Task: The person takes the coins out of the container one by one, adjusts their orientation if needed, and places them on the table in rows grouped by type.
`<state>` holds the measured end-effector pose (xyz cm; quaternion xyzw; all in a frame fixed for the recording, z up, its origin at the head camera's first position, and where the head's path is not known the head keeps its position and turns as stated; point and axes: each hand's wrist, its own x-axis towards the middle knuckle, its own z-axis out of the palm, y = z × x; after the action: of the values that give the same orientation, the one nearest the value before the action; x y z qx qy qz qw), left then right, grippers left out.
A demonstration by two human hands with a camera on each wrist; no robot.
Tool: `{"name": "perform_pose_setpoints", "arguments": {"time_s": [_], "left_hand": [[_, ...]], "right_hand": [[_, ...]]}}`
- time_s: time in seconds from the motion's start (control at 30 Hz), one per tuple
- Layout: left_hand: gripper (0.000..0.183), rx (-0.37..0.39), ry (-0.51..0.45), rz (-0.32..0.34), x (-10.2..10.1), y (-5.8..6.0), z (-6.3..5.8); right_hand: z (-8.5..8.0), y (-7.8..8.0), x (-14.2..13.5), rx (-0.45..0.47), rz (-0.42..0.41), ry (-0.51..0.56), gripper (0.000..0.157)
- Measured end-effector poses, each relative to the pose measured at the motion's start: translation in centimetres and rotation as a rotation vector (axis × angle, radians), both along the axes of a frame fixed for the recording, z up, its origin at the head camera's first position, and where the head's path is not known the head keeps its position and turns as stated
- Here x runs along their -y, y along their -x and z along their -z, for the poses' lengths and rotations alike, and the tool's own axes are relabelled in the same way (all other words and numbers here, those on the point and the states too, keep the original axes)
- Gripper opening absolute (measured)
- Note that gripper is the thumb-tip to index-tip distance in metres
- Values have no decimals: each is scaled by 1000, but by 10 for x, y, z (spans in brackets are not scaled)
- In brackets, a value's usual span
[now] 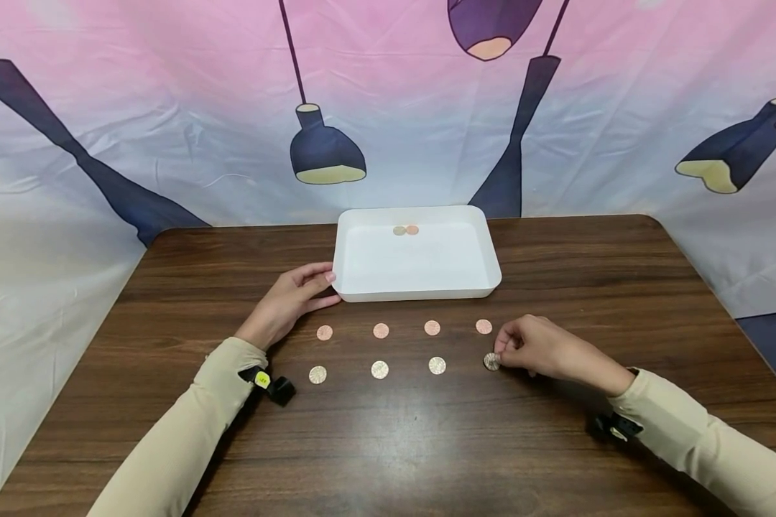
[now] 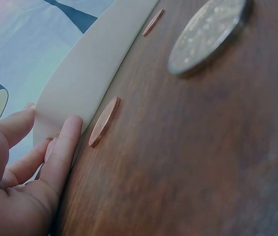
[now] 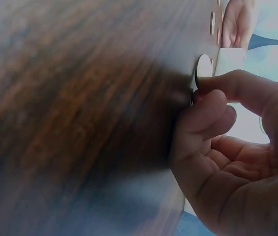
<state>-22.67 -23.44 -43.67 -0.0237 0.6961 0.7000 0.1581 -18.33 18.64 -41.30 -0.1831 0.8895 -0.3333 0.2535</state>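
Note:
My right hand pinches the edge of a silver coin at the right end of the nearer row. Seen from the right wrist, this coin stands tilted at the thumb and fingertip, close over the table. My left hand touches the near left corner of a white tray with fairly straight fingers, thumb along its near wall. Two coins, one silver and one copper, lie side by side towards the tray's far edge. Beside the left hand lies a copper coin.
Between the hands, several copper coins form a spaced row before the tray, with several silver coins in a row nearer me. The brown wooden table meets a lamp-patterned cloth behind. Each wrist wears a small black camera.

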Motion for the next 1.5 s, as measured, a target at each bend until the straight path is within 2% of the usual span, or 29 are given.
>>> {"name": "perform_pose_setpoints", "arguments": {"time_s": [0.13,0.4,0.8,0.93,1.13,1.23,1.33,1.5], "left_hand": [[57,-2,3,0,-1,0,0],[56,-5,14,-5,-1,-1,-1],[57,-7,23,0,0,-1,-2],[57,-3,18,3,0,-1,-1],[57,-3,10,5,-1,-1,0],[57,-2,10,5,-1,-1,0],[57,-1,9,5,-2,-2,-1],[58,7,9,1,-1,-3,-2]], "right_hand": [[1,1,-3,7,-3,6,10],[4,2,-8,68,18,78,8],[4,0,-10,31,27,89,6],[5,0,-12,55,38,128,4],[6,5,-16,97,31,172,8],[-2,11,-19,70,22,197,9],[-19,23,-20,17,26,222,13],[-49,59,-10,-25,41,264,16]]}}
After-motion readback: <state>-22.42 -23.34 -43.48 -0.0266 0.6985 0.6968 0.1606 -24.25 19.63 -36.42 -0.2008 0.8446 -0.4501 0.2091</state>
